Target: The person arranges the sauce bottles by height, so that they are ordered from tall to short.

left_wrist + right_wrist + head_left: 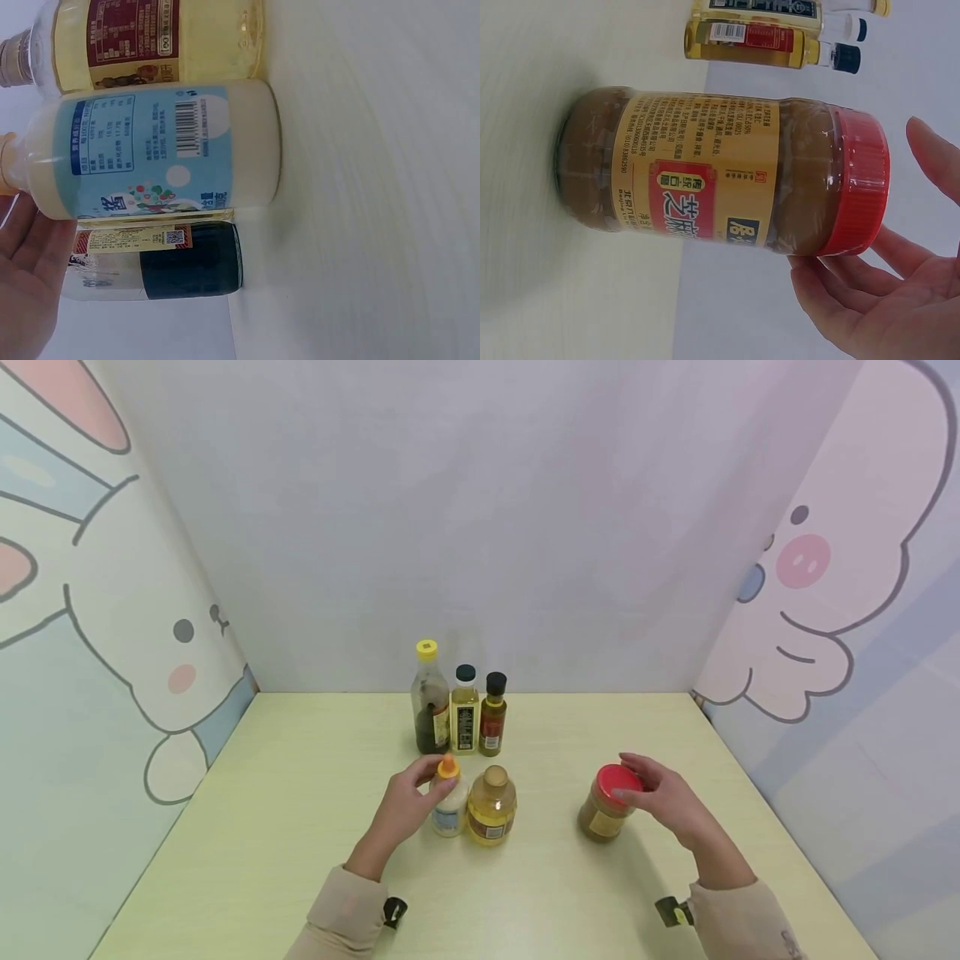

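Observation:
My left hand (407,803) is at the orange nozzle cap of a squeeze bottle of pale sauce (448,817), thumb and fingers around its neck. The bottle stands upright, its blue label (150,154) facing the left wrist camera. On the right, my right hand (670,802) reaches around the red lid (861,182) of a sesame paste jar (603,817). Its fingers (855,281) lie behind the lid, while the thumb (934,154) stands off from it. The jar's base is on the table. An oil bottle with a gold cap (492,810) stands beside the squeeze bottle.
Behind stand a dark sauce bottle with a yellow cap (431,710), a square oil bottle (465,714) and a small black-capped bottle (492,718). The pale table (300,777) meets a grey back wall (480,527). Cartoon-printed side walls flank it.

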Tool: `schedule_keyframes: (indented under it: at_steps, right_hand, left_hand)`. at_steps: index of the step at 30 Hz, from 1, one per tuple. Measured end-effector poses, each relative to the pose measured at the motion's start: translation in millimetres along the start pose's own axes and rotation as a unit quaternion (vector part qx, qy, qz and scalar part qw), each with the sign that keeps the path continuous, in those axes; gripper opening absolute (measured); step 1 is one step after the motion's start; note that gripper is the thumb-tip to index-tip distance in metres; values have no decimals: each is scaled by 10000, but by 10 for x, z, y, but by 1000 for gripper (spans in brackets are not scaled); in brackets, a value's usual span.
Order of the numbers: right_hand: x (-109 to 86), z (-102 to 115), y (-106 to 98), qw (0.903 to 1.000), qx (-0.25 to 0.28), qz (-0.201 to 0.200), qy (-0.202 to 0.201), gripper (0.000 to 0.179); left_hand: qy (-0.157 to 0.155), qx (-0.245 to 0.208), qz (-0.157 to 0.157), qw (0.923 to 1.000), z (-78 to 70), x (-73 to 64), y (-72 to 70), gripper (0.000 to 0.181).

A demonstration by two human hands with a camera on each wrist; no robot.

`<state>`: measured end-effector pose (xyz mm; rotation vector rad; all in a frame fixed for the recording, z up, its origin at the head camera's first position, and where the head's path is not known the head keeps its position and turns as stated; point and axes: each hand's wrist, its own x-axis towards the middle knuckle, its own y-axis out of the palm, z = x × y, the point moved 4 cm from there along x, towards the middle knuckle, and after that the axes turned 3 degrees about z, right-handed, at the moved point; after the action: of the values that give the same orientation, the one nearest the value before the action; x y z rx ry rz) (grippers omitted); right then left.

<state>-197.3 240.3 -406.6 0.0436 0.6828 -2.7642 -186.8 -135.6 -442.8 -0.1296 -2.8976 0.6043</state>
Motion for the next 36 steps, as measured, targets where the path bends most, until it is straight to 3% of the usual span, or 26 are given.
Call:
schedule_keyframes:
  at_steps: [11,20,36]
  right_hand:
    - [-19,-68,39,9999,-86,-73,112,69]
    - [-18,-75,57,9996,-179,-112,208,69]
    - [10,-92,71,9993,-213,-120,284,67]
  left_hand:
    - [-48,-32,-150,9999,-27,-5,28,41]
    - [-119,-160,-8,9998,-61,-8,33,41]
    - [49,-37,-197,9998,-92,7,-25,42]
